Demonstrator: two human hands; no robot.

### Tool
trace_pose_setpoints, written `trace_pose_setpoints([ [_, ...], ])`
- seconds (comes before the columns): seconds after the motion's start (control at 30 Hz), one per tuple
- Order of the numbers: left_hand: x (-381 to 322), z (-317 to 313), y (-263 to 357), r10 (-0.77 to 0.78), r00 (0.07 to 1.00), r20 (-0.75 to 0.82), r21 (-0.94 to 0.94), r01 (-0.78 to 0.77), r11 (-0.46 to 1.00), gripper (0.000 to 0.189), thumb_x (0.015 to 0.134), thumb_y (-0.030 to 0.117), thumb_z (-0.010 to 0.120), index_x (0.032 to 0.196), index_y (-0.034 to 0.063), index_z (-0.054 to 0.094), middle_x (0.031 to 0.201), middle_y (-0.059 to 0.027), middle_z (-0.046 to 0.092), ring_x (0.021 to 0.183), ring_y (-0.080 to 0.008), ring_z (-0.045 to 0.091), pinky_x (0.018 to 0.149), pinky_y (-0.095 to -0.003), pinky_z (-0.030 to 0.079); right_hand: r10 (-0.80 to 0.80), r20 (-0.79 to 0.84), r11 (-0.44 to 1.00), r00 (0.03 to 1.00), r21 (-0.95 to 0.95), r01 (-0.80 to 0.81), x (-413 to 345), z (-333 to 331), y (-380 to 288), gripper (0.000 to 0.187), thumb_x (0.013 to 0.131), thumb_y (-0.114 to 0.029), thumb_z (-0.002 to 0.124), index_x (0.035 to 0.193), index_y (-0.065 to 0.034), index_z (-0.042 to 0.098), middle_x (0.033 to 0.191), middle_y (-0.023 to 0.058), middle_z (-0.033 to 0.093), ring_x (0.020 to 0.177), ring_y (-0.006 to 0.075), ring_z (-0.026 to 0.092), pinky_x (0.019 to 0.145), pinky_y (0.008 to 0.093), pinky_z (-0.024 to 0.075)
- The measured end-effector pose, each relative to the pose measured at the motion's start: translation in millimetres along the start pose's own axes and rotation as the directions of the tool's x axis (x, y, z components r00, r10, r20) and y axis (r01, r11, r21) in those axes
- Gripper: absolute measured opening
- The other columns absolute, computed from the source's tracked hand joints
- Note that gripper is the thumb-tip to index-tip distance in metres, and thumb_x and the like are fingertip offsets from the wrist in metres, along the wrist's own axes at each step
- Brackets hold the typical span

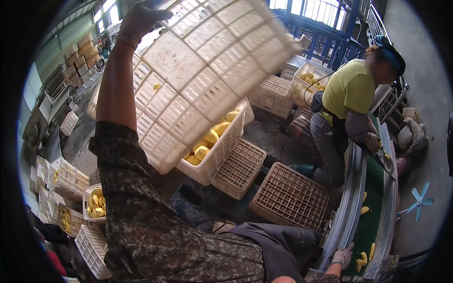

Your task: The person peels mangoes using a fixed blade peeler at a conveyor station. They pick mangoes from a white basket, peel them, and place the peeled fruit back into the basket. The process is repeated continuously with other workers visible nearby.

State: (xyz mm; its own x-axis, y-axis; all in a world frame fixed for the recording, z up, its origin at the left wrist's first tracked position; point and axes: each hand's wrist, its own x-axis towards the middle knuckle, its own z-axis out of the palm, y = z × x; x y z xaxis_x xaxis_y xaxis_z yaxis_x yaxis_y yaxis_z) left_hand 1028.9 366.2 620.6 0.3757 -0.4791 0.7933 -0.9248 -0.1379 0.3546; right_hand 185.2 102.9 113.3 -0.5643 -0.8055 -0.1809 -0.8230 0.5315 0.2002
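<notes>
My left hand [143, 21], gloved, grips the edge of a white plastic lattice crate [219, 60]. The crate is held up and tilted in front of me, its grid-ribbed bottom towards me, and one edge is blurred. Behind it stands another white crate [226, 155] with peeled yellow fruit [203, 152] inside, partly hidden. At the lower right my right hand [342, 256], also gloved, rests at the near metal rail of a green conveyor belt [370, 198]. No object shows in it. Several yellow fruit pieces [361, 261] lie on the belt beside it.
A co-worker [348, 95] in a yellow shirt sits at the conveyor, gloved hands over a board [384, 161]. Upturned crates [292, 196] stand on the floor between us. More crates [67, 177], some with fruit, are stacked at left. A small fan [419, 201] stands by the wall.
</notes>
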Motion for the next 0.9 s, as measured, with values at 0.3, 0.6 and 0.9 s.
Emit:
trace_pose_setpoints([
  [0.3, -78.1, 68.8, -152.4, -0.43, 0.872, -0.235, 0.773, 0.435, 0.461, 0.061, 0.088, 0.034, 0.061, 0.149, 0.0302, 0.067, 0.118, -0.0198, 0.079, 0.103, -0.0407, 0.078, 0.089, -0.0517, 0.062, -0.051, 0.035, 0.997, 0.998, 0.057, 0.049, 13.3, 6.9, 4.4, 0.087, 0.106, -0.032, 0.068, 0.176, -0.0257, 0.018, 0.152, 0.0201, 0.06, 0.133, 0.0392, 0.066, 0.11, 0.0519, 0.0547],
  [0.6, -140.1, 55.3, -277.9, -0.607, 0.773, -0.186, 0.84, 0.446, 0.309, 0.062, 0.093, 0.027, 0.061, 0.154, 0.0346, 0.063, 0.132, -0.0116, 0.077, 0.115, -0.037, 0.076, 0.098, -0.0494, 0.06, -0.096, 0.006, 0.99, 0.995, 0.105, 0.095, 34.4, 23.6, 11.1, 0.085, 0.101, -0.025, 0.071, 0.174, -0.0173, 0.026, 0.147, 0.0292, 0.062, 0.13, 0.0465, 0.065, 0.109, 0.0521, 0.0536],
  [0.9, -186.7, 307.7, -264.9, -0.233, 0.911, 0.339, 0.389, 0.09, 0.917, 0.035, 0.099, 0.039, 0.072, 0.121, 0.0113, 0.078, 0.118, -0.0184, 0.078, 0.11, -0.0398, 0.074, 0.095, -0.0467, 0.059, -0.088, -0.02, 0.99, 0.996, 0.106, 0.09, 35.5, 29.6, 18.1, 0.086, 0.098, -0.025, 0.075, 0.171, -0.0139, 0.031, 0.144, 0.0301, 0.064, 0.128, 0.0475, 0.066, 0.109, 0.0541, 0.0532],
])
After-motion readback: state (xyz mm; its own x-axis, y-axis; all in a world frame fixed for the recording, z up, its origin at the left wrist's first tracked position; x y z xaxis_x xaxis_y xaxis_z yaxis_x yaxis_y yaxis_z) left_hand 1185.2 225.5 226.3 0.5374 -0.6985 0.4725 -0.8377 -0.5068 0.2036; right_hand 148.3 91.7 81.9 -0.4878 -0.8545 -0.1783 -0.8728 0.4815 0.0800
